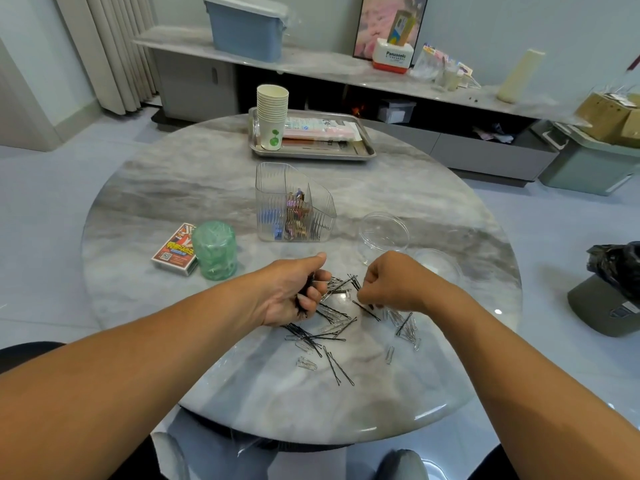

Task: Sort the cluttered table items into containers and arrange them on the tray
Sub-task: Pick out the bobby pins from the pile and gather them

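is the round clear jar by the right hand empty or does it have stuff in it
Empty, as far as it shows. The clear jar stands upright with the marble table visible through its walls; the pins and clips still lie outside it.

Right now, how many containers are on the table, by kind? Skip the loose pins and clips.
Clear divided organizer: 1
Clear round jar: 1
Green round jar: 1
Metal tray: 1
Paper cup stack: 1 stack; single cups too tight to count
Total: 5

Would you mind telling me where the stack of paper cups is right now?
In the head view, the stack of paper cups stands at the left end of the metal tray on the table's far side, beside flat packets.
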A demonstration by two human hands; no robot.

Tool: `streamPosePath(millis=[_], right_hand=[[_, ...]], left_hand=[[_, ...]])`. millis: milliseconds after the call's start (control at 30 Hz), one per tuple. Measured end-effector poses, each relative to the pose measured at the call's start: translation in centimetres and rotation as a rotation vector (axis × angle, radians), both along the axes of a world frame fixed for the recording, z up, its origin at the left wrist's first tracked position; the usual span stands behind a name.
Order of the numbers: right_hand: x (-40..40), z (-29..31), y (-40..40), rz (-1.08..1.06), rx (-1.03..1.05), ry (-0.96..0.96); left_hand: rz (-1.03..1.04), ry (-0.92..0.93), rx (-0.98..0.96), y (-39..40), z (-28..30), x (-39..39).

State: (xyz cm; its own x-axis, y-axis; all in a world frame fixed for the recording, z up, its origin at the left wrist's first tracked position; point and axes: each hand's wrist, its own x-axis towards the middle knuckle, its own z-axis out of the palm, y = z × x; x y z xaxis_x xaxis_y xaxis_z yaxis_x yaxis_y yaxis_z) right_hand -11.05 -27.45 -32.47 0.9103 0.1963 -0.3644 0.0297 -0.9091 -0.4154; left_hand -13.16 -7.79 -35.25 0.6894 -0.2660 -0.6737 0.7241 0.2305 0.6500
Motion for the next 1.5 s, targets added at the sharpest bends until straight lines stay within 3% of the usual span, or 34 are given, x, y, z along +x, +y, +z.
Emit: streamPosePath(millis=[100, 200, 433, 567, 733, 1067, 1133, 1233, 1367, 1500], right_hand=[[-0.4, 0.5, 0.6, -0.111, 0.337, 0.125], [-0.7, 0.3, 1.3, -0.136, 0.471, 0.167], [-1.0, 0.0, 2.4, -0.162, 0.598, 0.149], [-1.0, 0.7, 2.2, -0.232, 0.707, 0.274], [-0.8, 1.1, 2.0, -0.3, 0.735, 0.423], [-0.7, 1.0, 1.6, -0.31, 0.738, 0.487], [-0.4, 1.0, 1.0, -0.3, 0.637, 0.372], [0.3, 0.8, -0.5, -0.18, 0.234, 0.059], [0.0, -0.3, -0.7, 0.001, -0.19, 0.086], [-0.3, -1.0, 0.6, 0.102, -0.301, -0.005]], left_hand=[[-0.021, -0.017, -0.004, -0.4, -0.2, -0.1], [-0.037, -0.071, -0.028, -0.8, -0.2, -0.3], [0.034, -0.191, -0.019, -0.7, -0.3, -0.3], [0.089, -0.179, -0.046, -0.5, -0.2, 0.2], [0.118, -0.165, -0.085, -0.4, 0.1, 0.3], [0.119, -0.157, -0.125, -0.7, 0.4, 0.4], [0.169, -0.14, -0.142, -0.5, 0.6, 0.7], [0.236, -0.099, -0.16, 0.0, 0.9, 1.1], [0.281, -0.044, -0.143, 0.8, 1.0, 1.3], [0.258, -0.013, -0.131, 0.9, 1.1, 1.2]])
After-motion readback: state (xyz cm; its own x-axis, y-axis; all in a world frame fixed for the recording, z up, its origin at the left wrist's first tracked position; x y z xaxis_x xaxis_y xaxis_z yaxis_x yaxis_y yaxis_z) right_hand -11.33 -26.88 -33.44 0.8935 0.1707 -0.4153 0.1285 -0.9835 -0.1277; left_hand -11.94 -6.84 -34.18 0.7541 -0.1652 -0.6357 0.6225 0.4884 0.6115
